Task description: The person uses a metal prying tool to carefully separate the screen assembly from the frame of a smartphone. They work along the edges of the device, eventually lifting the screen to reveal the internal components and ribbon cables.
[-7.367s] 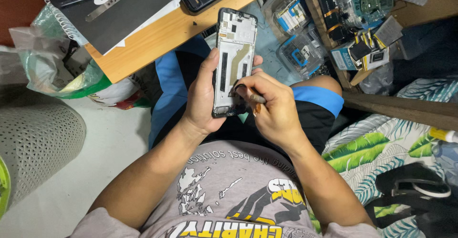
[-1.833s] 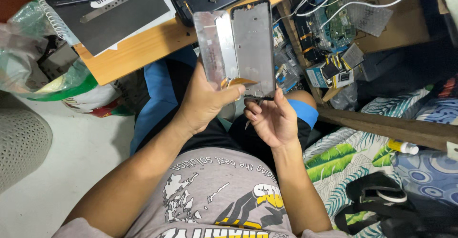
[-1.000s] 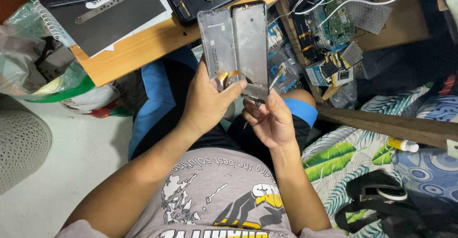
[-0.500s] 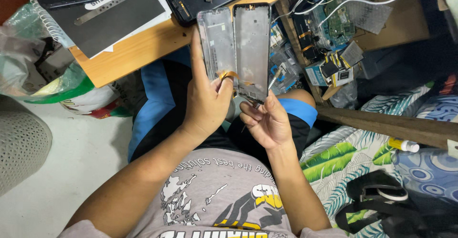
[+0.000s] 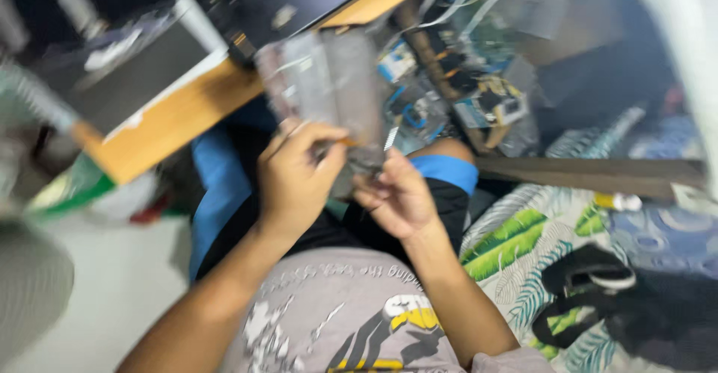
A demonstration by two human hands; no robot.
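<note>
The left hand has its grip closed round the lower edge of an opened phone, holding it upright over the lap, its two halves spread. The right hand pinches at its bottom corner, probably steadying it. Behind stands the wooden counter, blurred.

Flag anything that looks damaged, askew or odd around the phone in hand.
The phone is opened into two panels side by side, held by the left hand; the right hand touches its lower edge. Blur hides any damage. Loose wires and boards clutter behind.
</note>
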